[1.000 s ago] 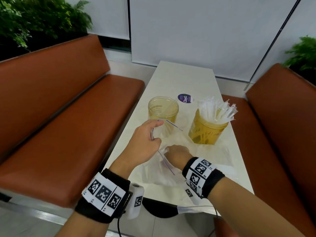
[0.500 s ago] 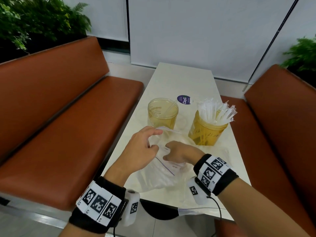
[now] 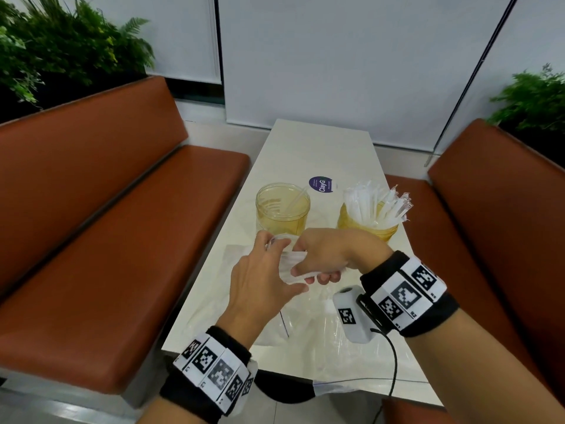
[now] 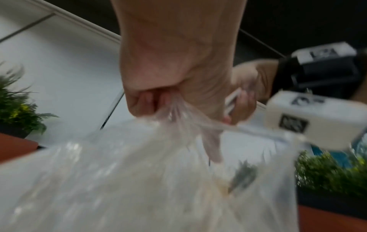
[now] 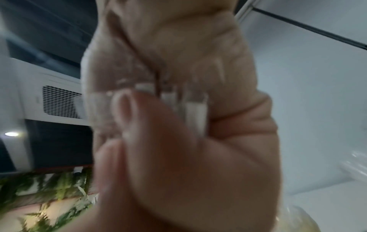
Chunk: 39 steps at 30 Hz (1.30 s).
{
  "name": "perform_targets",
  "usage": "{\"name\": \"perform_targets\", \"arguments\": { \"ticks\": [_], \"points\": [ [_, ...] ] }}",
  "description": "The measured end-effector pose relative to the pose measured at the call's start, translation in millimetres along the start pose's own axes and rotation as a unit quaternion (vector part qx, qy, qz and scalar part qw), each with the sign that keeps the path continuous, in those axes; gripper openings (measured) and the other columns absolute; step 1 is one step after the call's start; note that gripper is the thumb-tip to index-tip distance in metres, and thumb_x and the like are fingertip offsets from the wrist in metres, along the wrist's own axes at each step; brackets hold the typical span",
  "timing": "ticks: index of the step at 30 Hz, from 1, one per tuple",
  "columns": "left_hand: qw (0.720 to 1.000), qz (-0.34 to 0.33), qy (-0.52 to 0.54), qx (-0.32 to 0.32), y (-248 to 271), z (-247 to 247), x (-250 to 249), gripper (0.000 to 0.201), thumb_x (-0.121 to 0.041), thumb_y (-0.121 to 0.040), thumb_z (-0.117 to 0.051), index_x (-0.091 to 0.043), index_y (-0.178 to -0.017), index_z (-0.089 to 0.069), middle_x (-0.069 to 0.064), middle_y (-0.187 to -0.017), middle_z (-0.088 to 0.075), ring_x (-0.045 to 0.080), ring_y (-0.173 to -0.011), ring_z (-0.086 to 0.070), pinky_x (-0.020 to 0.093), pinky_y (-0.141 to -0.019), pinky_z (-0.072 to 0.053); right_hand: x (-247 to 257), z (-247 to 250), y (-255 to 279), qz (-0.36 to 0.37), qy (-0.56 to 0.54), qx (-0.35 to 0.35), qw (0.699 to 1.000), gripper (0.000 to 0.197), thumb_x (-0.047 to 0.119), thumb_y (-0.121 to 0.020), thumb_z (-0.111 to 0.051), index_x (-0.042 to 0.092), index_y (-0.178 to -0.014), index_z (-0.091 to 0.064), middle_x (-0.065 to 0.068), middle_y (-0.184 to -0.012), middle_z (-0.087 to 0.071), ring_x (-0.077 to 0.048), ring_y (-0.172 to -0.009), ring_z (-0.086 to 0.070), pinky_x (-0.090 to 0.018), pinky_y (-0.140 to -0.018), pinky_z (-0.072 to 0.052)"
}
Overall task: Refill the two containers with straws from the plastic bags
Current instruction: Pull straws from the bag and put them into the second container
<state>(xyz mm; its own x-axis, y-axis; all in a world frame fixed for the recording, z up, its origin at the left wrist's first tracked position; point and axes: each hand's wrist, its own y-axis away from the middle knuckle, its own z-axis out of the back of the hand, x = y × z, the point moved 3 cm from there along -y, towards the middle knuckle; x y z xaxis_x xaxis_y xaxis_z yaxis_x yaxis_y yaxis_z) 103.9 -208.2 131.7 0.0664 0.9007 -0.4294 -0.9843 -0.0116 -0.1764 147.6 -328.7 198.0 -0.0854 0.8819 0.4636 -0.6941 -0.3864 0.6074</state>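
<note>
A bundle of wrapped straws [image 3: 295, 266] is clenched in the right hand [image 3: 328, 254]. The plastic bag [image 4: 139, 180] hanging below is pinched by the left hand [image 3: 260, 280].

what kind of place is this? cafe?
Likely a cafe or fast-food dining booth: two brown padded benches face each other across a narrow white table, a container of wrapped straws stands on it, and planters sit behind the seats.
</note>
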Motion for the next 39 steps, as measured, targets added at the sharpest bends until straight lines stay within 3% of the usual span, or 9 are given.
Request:
{"name": "perform_targets", "arguments": {
  "ticks": [6, 10, 15, 17, 19, 24, 28, 34, 39],
  "points": [
    [0.997, 0.039, -0.004, -0.074, -12, 1, -7, 0.018, -0.034, -0.09, -0.065, -0.017, -0.085, -0.064, -0.003, -0.106, -0.056, 0.028, -0.064, -0.056, 0.035, -0.057, -0.044, 16, 28, 21, 0.054, 0.002, -0.155, 0.986, 0.059, 0.057, -0.097, -0.053, 0.002, -0.098, -0.075, -0.013, -0.087, -0.077, -0.019, -0.06, -0.069, -0.03, -0.062, -0.06],
    [0.993, 0.06, 0.062, -0.082, -19, 2, -8, 0.027, -0.04, -0.092, -0.065, -0.014, -0.081, -0.064, -0.001, -0.096, -0.058, 0.031, -0.071, -0.061, 0.042, -0.063, -0.053, 20, 48, 25, 0.205, -0.084, -0.426, 0.877, 0.076, 0.068, -0.094, -0.04, 0.001, -0.089, -0.076, -0.013, -0.085, -0.076, -0.028, -0.081, -0.071, -0.043, -0.085, -0.056],
    [0.983, 0.065, 0.153, -0.079, -27, 10, -15, 0.017, -0.019, -0.088, -0.064, -0.018, -0.075, -0.053, 0.003, -0.076, -0.062, 0.03, -0.072, -0.065, 0.036, -0.06, -0.052, 30, 10, -1, 0.316, -0.092, -0.368, 0.87, 0.036, 0.039, -0.1, -0.059, 0.013, -0.086, -0.081, -0.002, -0.082, -0.078, -0.016, -0.082, -0.074, -0.041, -0.086, -0.058],
    [0.978, 0.081, 0.173, -0.08, -27, 14, -13, 0.035, -0.024, -0.087, -0.07, -0.023, -0.062, -0.046, 0.005, -0.077, -0.063, 0.03, -0.071, -0.064, 0.034, -0.057, -0.048, 27, 15, 3, 0.358, -0.245, -0.385, 0.815, 0.018, 0.029, -0.096, -0.068, 0.015, -0.102, -0.077, -0.002, -0.092, -0.077, -0.017, -0.091, -0.073, -0.035, -0.089, -0.058],
    [0.976, 0.089, 0.18, -0.083, -29, 15, -10, 0.04, -0.031, -0.087, -0.074, -0.026, -0.061, -0.044, 0.006, -0.077, -0.063, 0.029, -0.069, -0.062, 0.034, -0.056, -0.047, 19, 20, 6, 0.364, -0.37, -0.394, 0.759, 0.034, 0.026, -0.087, -0.078, 0.019, -0.119, -0.067, -0.004, -0.103, -0.074, -0.014, -0.1, -0.07, -0.029, -0.09, -0.057],
    [0.967, 0.072, 0.228, -0.086, -33, 10, -5, 0.016, -0.031, -0.083, -0.055, -0.023, -0.093, -0.065, -0.009, -0.076, -0.063, 0.016, -0.07, -0.063, 0.03, -0.055, -0.048, 14, -11, -25, 0.306, -0.248, -0.309, 0.866, 0.026, 0.036, -0.083, -0.081, 0.018, -0.101, -0.075, -0.004, -0.097, -0.076, -0.019, -0.093, -0.073, -0.046, -0.088, -0.059],
    [0.969, 0.071, 0.226, -0.073, -30, 11, -7, 0.01, -0.015, -0.086, -0.067, -0.022, -0.083, -0.061, -0.007, -0.07, -0.062, 0.018, -0.066, -0.064, 0.025, -0.05, -0.041, 18, -12, -33, 0.303, -0.258, -0.316, 0.861, 0.041, 0.04, -0.101, -0.056, 0.008, -0.09, -0.078, -0.008, -0.085, -0.077, -0.022, -0.085, -0.072, -0.047, -0.089, -0.057],
    [0.974, 0.087, 0.2, -0.054, -33, 11, -5, 0.039, -0.051, -0.069, -0.088, -0.02, -0.086, -0.07, -0.005, -0.08, -0.068, 0.014, -0.073, -0.065, 0.033, -0.061, -0.051, 37, 39, 16, 0.339, -0.372, -0.359, 0.786, 0.038, 0.028, -0.106, -0.05, 0.008, -0.075, -0.054, -0.007, -0.054, -0.053, -0.027, -0.052, -0.064, -0.059, -0.069, -0.056],
    [0.973, 0.078, 0.21, -0.057, -35, 8, 0, 0.036, -0.049, -0.063, -0.091, -0.029, -0.087, -0.074, -0.013, -0.09, -0.065, -0.004, -0.082, -0.059, 0.014, -0.066, -0.04, 30, 107, 66, 0.397, -0.446, -0.405, 0.692, 0.039, 0.029, -0.107, -0.048, 0.012, -0.072, -0.05, 0.001, -0.052, -0.042, -0.02, -0.048, -0.046, -0.052, -0.068, -0.057]
  ]
}}
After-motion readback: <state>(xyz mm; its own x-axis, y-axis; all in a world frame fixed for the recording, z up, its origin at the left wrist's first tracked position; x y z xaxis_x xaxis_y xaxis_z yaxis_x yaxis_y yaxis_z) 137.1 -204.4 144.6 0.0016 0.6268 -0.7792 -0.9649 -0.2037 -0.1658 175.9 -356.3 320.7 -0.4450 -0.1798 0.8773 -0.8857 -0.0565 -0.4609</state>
